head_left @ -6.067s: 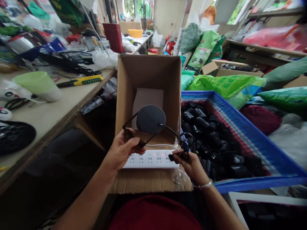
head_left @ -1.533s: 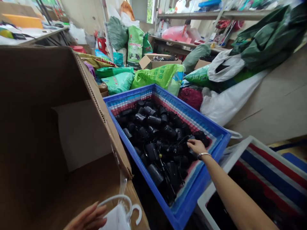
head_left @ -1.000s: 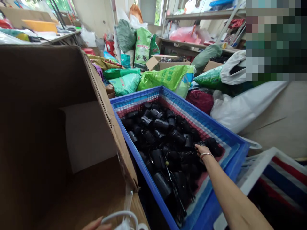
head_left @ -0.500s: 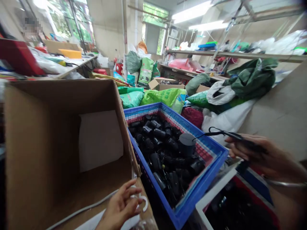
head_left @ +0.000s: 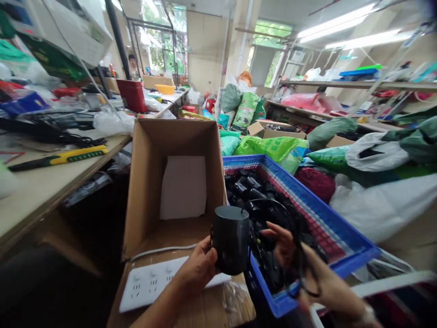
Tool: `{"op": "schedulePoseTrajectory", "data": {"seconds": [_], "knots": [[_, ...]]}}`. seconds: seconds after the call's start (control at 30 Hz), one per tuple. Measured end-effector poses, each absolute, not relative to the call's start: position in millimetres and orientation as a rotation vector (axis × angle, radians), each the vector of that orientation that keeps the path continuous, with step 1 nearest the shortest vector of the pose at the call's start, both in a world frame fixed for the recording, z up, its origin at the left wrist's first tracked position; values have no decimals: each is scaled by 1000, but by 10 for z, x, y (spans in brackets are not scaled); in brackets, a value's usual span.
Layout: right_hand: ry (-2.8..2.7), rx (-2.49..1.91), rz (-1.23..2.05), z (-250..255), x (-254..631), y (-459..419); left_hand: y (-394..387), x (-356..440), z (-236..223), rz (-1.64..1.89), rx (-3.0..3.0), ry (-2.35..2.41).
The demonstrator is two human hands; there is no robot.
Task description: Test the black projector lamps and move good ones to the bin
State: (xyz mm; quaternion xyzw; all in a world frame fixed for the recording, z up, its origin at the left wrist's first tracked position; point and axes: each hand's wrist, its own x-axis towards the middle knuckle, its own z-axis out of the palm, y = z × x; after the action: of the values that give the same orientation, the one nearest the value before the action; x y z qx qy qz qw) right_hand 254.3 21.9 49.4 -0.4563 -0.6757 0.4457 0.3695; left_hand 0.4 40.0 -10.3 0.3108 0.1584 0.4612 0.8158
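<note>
Okay, from my end I've got the left hand (head_left: pixel 198 268) wrapped on the lower left side of a black cylinder device (head_left: pixel 231 241), thumb on the near face, grip narrow and holding. Device sits upright in that hand, flat round top up, in front of the lower right corner of the open cardboard box (head_left: pixel 136 191). My right hand (head_left: pixel 300 262) is blurred beside it, over the blue crate (head_left: pixel 277 308), with loops of black cable (head_left: pixel 273 203) around the fingers; I can't tell how firmly they close on it. Crate holds a pile of similar black units (head_left: pixel 256 195). I see a white sheet (head_left: pixel 183 187) inside the box, and a white power strip (head_left: pixel 145 284) on the cardboard in front, left forearm crossing over it, right end partly behind the hand and device. Left table (head_left: pixel 51 193) carries a yellow-and-black cutter (head_left: pixel 80 154); green bag (head_left: pixel 273 148) lies behind the crate.
</note>
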Motion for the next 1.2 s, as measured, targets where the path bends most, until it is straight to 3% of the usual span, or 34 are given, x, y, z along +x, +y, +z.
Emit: {"op": "schedulePoseTrajectory", "data": {"seconds": [0.2,0.33,0.57,0.73,0.9,1.0,1.1,1.2], "knots": [[-1511,-837,1458,211,1699,395,268,-244,-192,858,725,465],[-1369,-849,1535,197,1504,390,173,-321,-178,884,633,598],[-1465,-1156,1052,117,1450,271,38,-402,-85,1037,490,630],[-1474,-1143,1002,118,1480,251,77,-385,-32,1012,514,718],[-1727,-1172,448,-42,1521,223,92,-367,-28,1000,719,969],[-1840,-1115,302,-160,1534,241,71,-357,-13,977,870,1091],[-1880,-1148,396,-205,1589,277,64,-362,1,968,976,1177],[-1885,-1227,844,-172,1759,303,106,-453,25,967,901,1164]]}}
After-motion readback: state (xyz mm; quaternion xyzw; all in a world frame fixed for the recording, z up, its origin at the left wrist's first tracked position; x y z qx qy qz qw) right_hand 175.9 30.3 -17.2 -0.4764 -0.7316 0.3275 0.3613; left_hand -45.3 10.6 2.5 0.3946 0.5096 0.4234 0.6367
